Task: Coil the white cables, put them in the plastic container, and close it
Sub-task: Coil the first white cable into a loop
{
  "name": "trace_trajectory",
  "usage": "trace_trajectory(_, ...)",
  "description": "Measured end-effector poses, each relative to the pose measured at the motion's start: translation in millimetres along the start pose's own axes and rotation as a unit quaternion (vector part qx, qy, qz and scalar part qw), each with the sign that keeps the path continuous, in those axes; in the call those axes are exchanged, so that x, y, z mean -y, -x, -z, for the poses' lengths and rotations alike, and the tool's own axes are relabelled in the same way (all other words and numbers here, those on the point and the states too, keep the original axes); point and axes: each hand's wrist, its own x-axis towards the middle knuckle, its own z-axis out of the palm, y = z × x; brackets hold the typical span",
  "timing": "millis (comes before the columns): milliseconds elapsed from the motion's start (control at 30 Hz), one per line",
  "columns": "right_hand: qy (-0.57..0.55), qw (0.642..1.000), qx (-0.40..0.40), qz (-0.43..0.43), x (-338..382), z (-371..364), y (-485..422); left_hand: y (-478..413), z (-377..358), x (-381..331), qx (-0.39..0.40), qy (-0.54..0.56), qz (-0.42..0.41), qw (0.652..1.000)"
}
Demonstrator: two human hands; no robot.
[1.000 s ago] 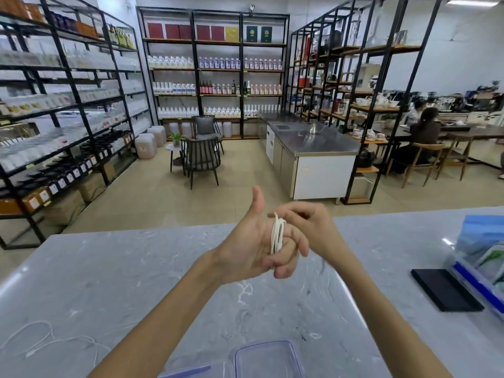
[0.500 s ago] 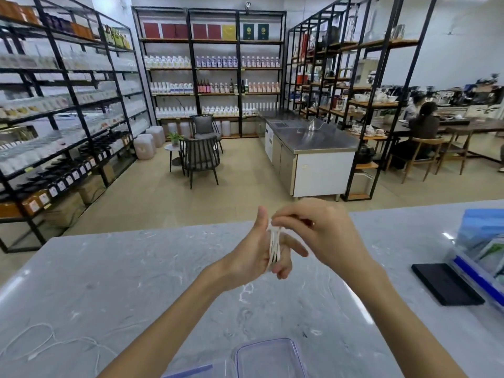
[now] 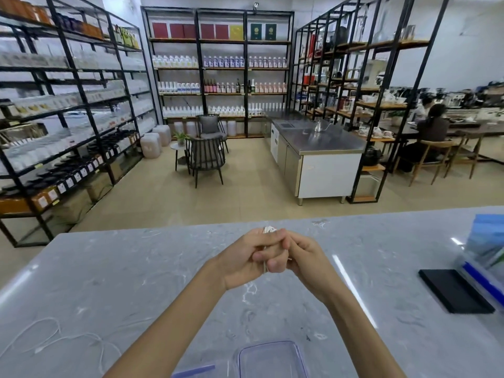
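My left hand (image 3: pixel 246 257) and my right hand (image 3: pixel 304 256) meet above the middle of the grey marble counter (image 3: pixel 136 282). Both are closed around a small coiled white cable (image 3: pixel 268 229), whose top loops poke out above the fingers and a thin strand shows below them. Most of the coil is hidden inside the hands. A second white cable (image 3: pixel 51 339) lies loose and uncoiled on the counter at the near left. The clear plastic container (image 3: pixel 270 360) sits open at the near edge, with its blue-edged lid (image 3: pixel 195 371) beside it on the left.
A black flat pad (image 3: pixel 454 290) lies on the counter at the right, next to a clear bin with blue packages (image 3: pixel 488 249). Beyond the counter are shelving racks, chairs, a steel worktop and a seated person at a far table.
My left hand has closed from flat and upright into a fist over the coil. My right hand has come in against it. Both hands have lowered slightly toward the counter.
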Motion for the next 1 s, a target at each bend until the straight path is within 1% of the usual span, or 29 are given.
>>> trace_trajectory(67, -0.02, 0.998, 0.057, -0.015, -2, 4, 3, 0, 2, 0, 0.004, 0.015, 0.003, 1.0)
trace_trajectory(133, -0.026, 0.997, 0.066, -0.021, -2, 5, 5, -1, 4, 1, 0.014, 0.013, 0.007, 1.0)
trace_trajectory(200, -0.023, 0.999, 0.042, -0.022, 0, 5, 8, -1, 3, 3, 0.022, -0.008, 0.008, 1.0)
trace_trajectory(333, 0.0, 1.0, 0.003, -0.009, 3, 4, 12, -4, 1, 2, 0.013, -0.074, 0.027, 0.997)
trace_trajectory(467, 0.028, 0.999, -0.037, 0.024, 6, 5, 10, -5, 2, -7, 0.008, -0.129, 0.043, 0.991)
trace_trajectory(567, 0.069, 0.994, -0.067, 0.054, 9, 0, 7, -5, 4, -14, -0.002, -0.185, 0.048, 0.982)
trace_trajectory(667, 0.114, 0.985, -0.099, 0.089, 8, -8, 5, -3, 9, -17, -0.026, -0.187, 0.048, 0.981)
trace_trajectory(733, 0.144, 0.979, -0.11, 0.098, 7, -12, 4, 0, 11, -17, -0.059, -0.183, 0.047, 0.98)
trace_trajectory(800, 0.155, 0.978, -0.098, 0.095, 6, -15, 1, 1, 11, -14, -0.103, -0.182, 0.046, 0.977)
trace_trajectory(867, 0.156, 0.983, -0.067, 0.072, 4, -16, -2, 1, 11, -10, -0.137, -0.2, 0.044, 0.969)
trace_trajectory(933, 0.165, 0.985, -0.03, 0.036, -1, -14, -5, 2, 14, -6, -0.143, -0.213, 0.052, 0.965)
trace_trajectory(1000, 0.199, 0.98, -0.005, 0.01, -6, -14, -6, 2, 17, -5, -0.136, -0.208, 0.072, 0.966)
